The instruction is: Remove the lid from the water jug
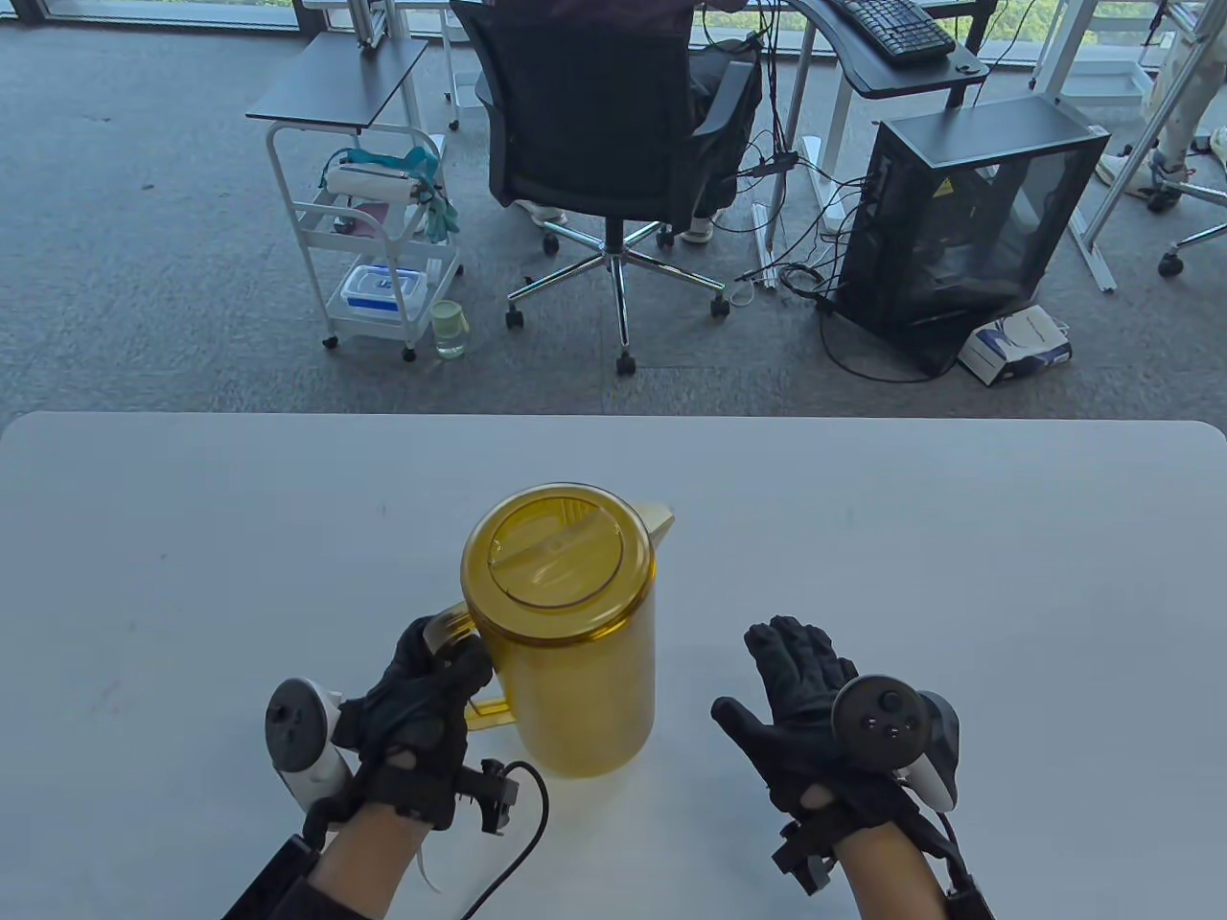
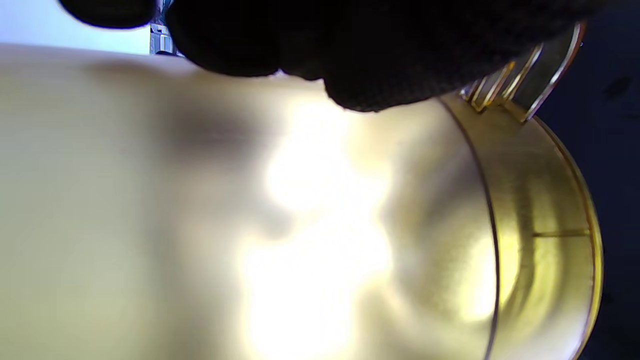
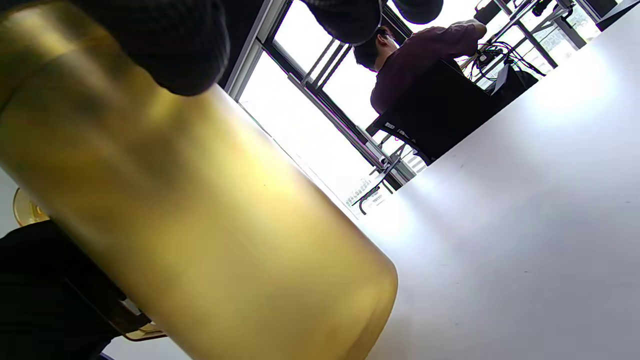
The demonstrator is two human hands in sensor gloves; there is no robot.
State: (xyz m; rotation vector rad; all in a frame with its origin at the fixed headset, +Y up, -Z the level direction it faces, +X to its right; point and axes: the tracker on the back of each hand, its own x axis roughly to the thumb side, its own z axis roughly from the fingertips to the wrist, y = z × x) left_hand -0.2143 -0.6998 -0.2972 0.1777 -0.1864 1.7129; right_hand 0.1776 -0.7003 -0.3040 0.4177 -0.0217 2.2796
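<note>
Jug (image 1: 575, 661) stands upright on the bench (image 1: 959, 537), long axis vertical, near my front edge and a little left of centre. Lid (image 1: 557, 546) still seated on the rim, spout pointing away and to the right.

My left grip (image 1: 422, 709) is curled round the handle (image 1: 451, 632) on the jug's left side, so the body is steadied. My right grip (image 1: 815, 700) is free: fingers straight, holding nothing, hovering beside the jug's right wall, apart from it.

Key relation: the lid lies up and to the left of the right grip, on top of the jug, beyond the fingertips. The right is the only free hand; I judge it must rise above the rim and come in over the top.

Whether the lid twists or pulls off, I cannot tell.
</note>
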